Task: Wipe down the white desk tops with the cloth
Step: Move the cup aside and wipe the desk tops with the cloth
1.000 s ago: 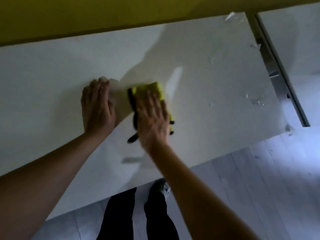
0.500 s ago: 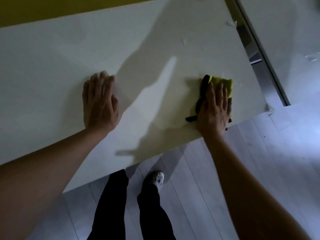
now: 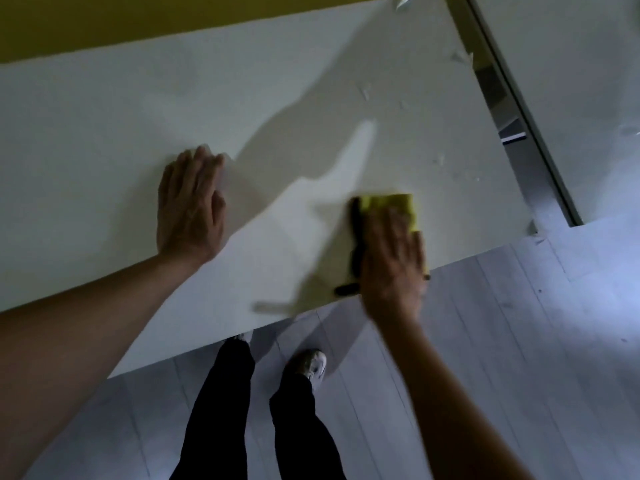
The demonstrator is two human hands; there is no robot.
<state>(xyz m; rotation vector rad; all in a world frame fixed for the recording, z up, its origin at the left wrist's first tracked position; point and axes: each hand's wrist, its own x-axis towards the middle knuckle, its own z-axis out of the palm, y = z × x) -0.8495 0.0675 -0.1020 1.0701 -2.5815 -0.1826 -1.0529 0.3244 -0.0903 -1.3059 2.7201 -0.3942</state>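
Overhead: right hand [image 3: 393, 258] flat pressing cloth [image 3: 391, 206] on white desk [image 3: 104, 133]; left hand [image 3: 188, 209] flat; grey floor [image 3: 519, 341]

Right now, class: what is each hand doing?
Left hand: open, flat on the desk top.
Right hand: open, pressing the cloth.

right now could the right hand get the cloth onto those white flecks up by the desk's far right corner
Probably yes: the right hand already presses the cloth on the desk, and only bare desktop lies before the flecks.
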